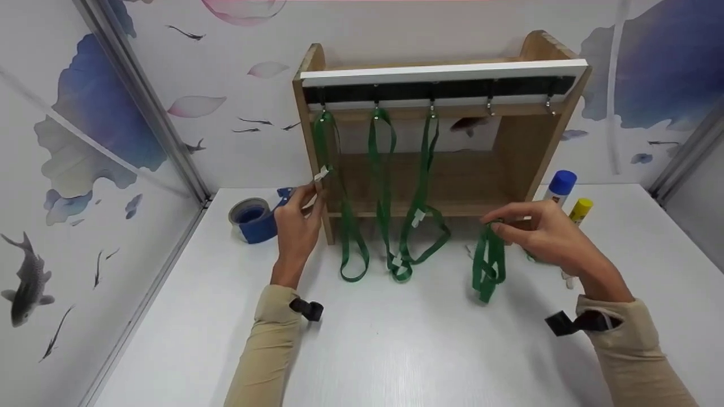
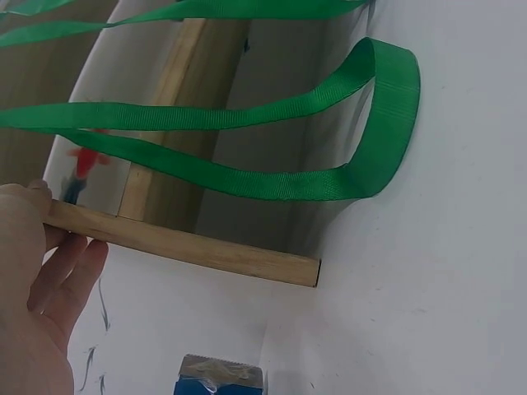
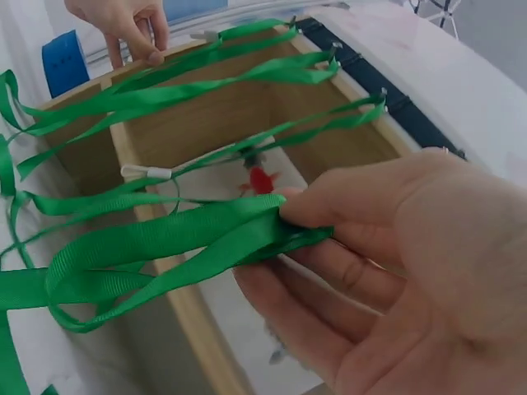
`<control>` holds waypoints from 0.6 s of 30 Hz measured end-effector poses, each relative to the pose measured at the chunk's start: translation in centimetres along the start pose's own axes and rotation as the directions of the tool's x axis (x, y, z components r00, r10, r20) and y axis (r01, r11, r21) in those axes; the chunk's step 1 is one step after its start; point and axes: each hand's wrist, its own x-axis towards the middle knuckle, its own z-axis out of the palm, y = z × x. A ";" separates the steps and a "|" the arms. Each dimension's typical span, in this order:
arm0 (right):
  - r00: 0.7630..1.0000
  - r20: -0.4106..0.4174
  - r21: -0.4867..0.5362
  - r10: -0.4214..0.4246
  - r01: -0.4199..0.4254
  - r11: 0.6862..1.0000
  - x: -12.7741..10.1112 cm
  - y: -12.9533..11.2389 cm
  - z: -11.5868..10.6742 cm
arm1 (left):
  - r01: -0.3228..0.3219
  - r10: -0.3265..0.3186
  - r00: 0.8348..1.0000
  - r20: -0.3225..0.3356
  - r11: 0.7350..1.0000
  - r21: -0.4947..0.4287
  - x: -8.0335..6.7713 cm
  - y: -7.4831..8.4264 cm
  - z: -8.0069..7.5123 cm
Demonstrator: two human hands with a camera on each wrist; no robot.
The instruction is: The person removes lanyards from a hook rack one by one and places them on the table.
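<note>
A wooden rack [image 1: 537,130] stands at the back, with a dark hook strip [image 1: 404,93] across its front. Three green ribbon lanyards [image 1: 384,192] hang from its left and middle hooks. My left hand [image 1: 298,226] grips the rack's left side panel [image 2: 189,245], thumb and fingers on either side of the wood, near a white tag [image 1: 322,173] on the leftmost lanyard. Between thumb and fingers, my right hand [image 1: 546,232] pinches another green lanyard [image 3: 165,234], gathered into loops that hang below the fingertips at the rack's right front.
Left of the rack lies a blue tape dispenser [image 1: 257,226]. A blue-capped glue stick [image 1: 561,185] and a yellow-capped one [image 1: 581,210] stand behind my right hand. The two right hooks [image 1: 490,106] are bare. A patterned wall [image 1: 254,147] closes off the back.
</note>
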 end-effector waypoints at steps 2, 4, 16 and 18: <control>0.999 0.028 0.006 0.039 -0.039 0.999 0.2 0.8 -0.1 | 0.006 -0.006 1.000 0.001 1.000 -0.001 0.0 -0.1 0.0; 0.997 0.044 -0.029 0.066 -0.065 0.997 0.6 1.5 0.2 | 0.011 -0.011 1.000 0.002 1.000 0.001 -0.1 -0.1 0.0; 0.994 0.067 -0.230 0.083 -0.066 0.971 3.3 6.7 5.4 | -0.031 0.031 0.999 -0.013 1.000 -0.002 0.1 -0.3 0.1; 0.994 0.054 -0.234 0.094 -0.079 0.969 3.3 6.9 5.7 | -0.032 0.032 0.999 -0.014 0.999 -0.003 0.1 -0.4 0.1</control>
